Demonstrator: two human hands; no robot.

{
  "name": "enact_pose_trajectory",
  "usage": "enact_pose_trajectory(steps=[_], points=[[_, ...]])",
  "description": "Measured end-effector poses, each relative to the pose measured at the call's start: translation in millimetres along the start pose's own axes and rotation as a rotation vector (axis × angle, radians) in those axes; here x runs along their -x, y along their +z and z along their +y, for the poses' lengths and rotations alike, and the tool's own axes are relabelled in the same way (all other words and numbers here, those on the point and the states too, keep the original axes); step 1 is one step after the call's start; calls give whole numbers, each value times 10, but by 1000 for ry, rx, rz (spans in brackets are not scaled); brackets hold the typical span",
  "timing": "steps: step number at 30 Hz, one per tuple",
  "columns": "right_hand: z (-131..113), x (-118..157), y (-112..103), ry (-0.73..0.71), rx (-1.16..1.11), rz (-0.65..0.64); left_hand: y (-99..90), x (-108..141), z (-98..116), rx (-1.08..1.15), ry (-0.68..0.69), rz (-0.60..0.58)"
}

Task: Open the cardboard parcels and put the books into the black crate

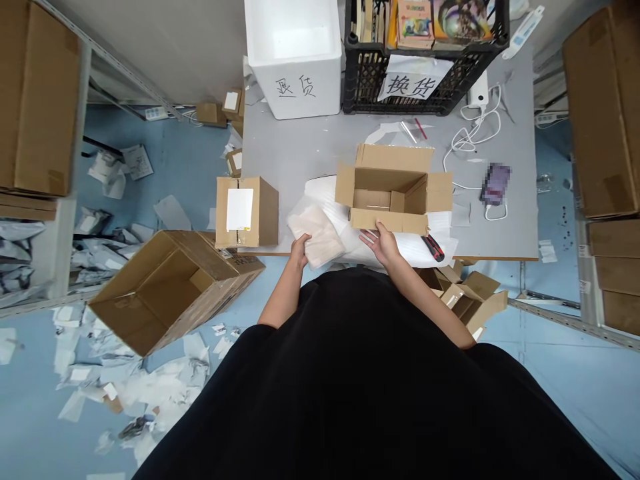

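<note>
My left hand grips the near left corner of a flat, whitish packet wrapped in clear plastic or bubble wrap. What lies inside the wrap I cannot make out. To its right an open cardboard box stands with its flaps folded out, and only bare cardboard shows inside. My right hand is at the box's front flap, palm up with the fingers spread, the index finger overlapping the flap's lower edge. White foam wrap lies under the box and packet. A red and black box cutter rests on the wrap's right end.
A taped box with a white label stands at the table's left edge. Behind are a white foam bin and a black crate of books. A phone on a white cable lies right. A large open carton stands left.
</note>
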State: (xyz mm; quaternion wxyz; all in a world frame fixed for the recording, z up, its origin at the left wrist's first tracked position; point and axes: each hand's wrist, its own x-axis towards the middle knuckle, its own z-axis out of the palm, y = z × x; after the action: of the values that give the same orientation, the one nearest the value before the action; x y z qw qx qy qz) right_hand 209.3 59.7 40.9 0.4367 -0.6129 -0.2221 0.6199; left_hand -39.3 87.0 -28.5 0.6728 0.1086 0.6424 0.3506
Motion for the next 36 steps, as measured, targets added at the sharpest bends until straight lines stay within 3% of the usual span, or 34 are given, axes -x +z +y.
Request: enact_pose_trajectory(steps=[3, 7, 9, 11, 14, 16, 20, 24, 27, 30, 36], points=[[22, -84, 23, -39, 15, 12, 52, -195, 114, -201, 75, 145], [113, -70, -171, -35, -62, 95, 227, -302, 307, -690, 454, 410], [182, -38, -430, -40, -153, 241, 398, -307, 383, -876, 666, 361], [246, -32, -760, -92, -217, 424, 622, -314, 421, -944, 787, 159], [275, -128, -1185, -148, -249, 580, 968, -363, 399, -846, 723, -87], [219, -268, -1312, -169, -250, 534, 1140, -417, 357, -769, 632, -144], [13, -578, -1225, -198, -336, 391, 1287, -504, 327, -793, 546, -168], [-94, -647, -1119, -179, -455, 378, 1334, -478, 424, -820, 536, -157], [-75, -519, -1224, -189, -509, 382, 1442, -388, 489, -819, 581, -177], [-20, -304, -1455, -240, -546, 421, 1676, -276, 462, -818, 618, -255], [254, 383, -2092, -337, -625, 668, 2480, 13, 43, -872, 588, -510]])
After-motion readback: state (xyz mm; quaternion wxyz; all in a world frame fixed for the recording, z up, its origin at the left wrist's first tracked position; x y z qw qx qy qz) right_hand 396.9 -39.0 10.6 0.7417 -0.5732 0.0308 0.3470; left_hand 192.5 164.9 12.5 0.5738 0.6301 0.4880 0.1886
